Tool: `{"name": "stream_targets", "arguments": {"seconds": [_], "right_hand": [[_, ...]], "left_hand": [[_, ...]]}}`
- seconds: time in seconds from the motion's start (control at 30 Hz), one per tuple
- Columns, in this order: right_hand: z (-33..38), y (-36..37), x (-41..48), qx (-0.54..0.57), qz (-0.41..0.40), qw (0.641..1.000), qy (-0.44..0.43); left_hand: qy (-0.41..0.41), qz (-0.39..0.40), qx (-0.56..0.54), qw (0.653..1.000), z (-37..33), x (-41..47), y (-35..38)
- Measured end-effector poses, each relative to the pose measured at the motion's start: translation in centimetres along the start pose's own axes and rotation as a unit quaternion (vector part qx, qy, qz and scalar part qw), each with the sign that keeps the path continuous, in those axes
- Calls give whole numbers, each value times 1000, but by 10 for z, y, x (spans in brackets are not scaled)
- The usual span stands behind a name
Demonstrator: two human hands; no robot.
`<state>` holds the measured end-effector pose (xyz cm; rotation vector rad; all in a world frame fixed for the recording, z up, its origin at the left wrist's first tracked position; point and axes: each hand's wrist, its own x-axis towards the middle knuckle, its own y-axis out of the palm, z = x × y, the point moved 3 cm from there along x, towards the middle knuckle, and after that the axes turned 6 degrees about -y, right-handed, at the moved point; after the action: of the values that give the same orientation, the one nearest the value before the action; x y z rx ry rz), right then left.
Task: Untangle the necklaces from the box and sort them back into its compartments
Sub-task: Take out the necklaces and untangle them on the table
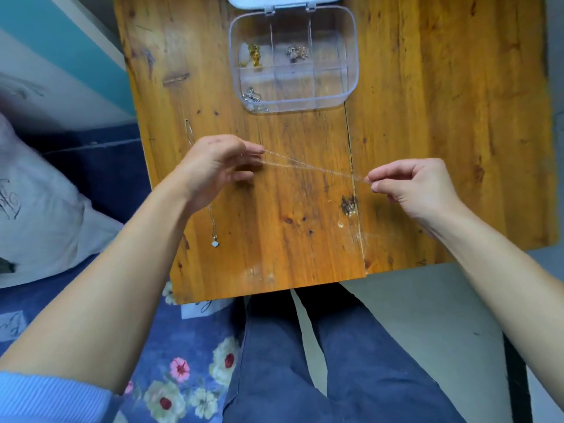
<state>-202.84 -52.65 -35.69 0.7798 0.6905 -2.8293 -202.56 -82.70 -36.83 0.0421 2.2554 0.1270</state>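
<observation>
A thin silver necklace chain [311,167] is stretched taut above the wooden table between my two hands. My left hand [213,169] pinches one end with its fingertips, and my right hand [415,187] pinches the other end. The clear plastic compartment box [351,56] stands open at the table's far middle. Its far-left cell holds a gold necklace [254,54], the far-middle cell a gold-silver bundle [296,52], and the near-left cell a silver piece [252,97]. Another silver necklace with a small pale pendant [215,243] lies on the table under my left wrist.
The wooden table [427,117] has a seam running down right of centre and a dark knot [349,206] near it. The box lid [287,0] is hinged back at the far edge. A floral bedspread [183,377] and a pillow [36,215] lie to the left.
</observation>
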Motion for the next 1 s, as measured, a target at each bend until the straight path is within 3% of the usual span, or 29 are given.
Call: {"name": "stream_targets", "arguments": {"seconds": [0.13,0.3,0.5,0.67,0.9,1.0], "right_hand": [[-3,24,-9,-13,28,999,23],[2,78,-31,-39,94,994,36],[16,157,-55,-103,163,981,7],[18,186,-59,-219,163,962,-27],[20,184,-57,-325,154,927,-103],[31,163,-46,-317,154,931,-96]], "left_hand": [[-4,-45,14,999,-9,4,-23],[42,-154,149,976,-35,15,-47],[109,-207,385,893,-55,34,-55],[146,-210,469,846,-52,46,-54],[156,-201,460,850,-51,53,-60],[157,-194,453,856,-56,56,-63]]}}
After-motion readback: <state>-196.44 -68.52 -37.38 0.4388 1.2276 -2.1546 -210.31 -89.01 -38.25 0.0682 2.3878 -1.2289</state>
